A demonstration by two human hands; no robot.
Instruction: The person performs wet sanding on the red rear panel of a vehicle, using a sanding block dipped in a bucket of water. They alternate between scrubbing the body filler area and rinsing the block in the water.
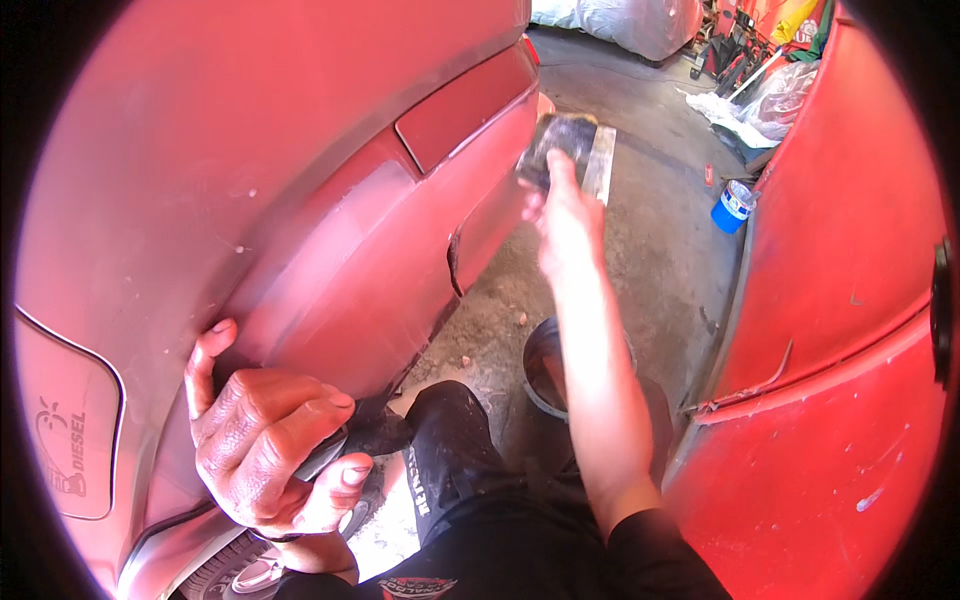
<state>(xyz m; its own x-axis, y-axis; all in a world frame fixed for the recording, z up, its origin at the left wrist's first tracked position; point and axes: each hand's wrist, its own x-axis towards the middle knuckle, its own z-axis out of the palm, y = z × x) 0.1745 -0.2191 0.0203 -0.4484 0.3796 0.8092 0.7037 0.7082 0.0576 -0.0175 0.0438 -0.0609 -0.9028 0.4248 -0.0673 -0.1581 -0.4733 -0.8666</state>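
At the upper middle, my right hand [570, 215] is closed around a dark, worn sanding block [568, 132], with the thumb laid along its face. Its pale flat edge strip [606, 165] shows on the right side, slightly blurred. The block is beside the rear part of a dull red car body [350, 250]; whether it touches the panel I cannot tell. Low on the left, my left hand [270, 450] is close to the same body, its fingers bent and one finger raised. A dark rounded edge shows between thumb and fingers, too little to name.
Between my legs and right forearm stands a dark bucket [545, 365]. A bright red vehicle panel [830, 400] closes in the right side. A blue tub [734, 207] stands on the concrete floor [650, 260]. Farther back are plastic sheeting [780, 100] and a covered vehicle [640, 22].
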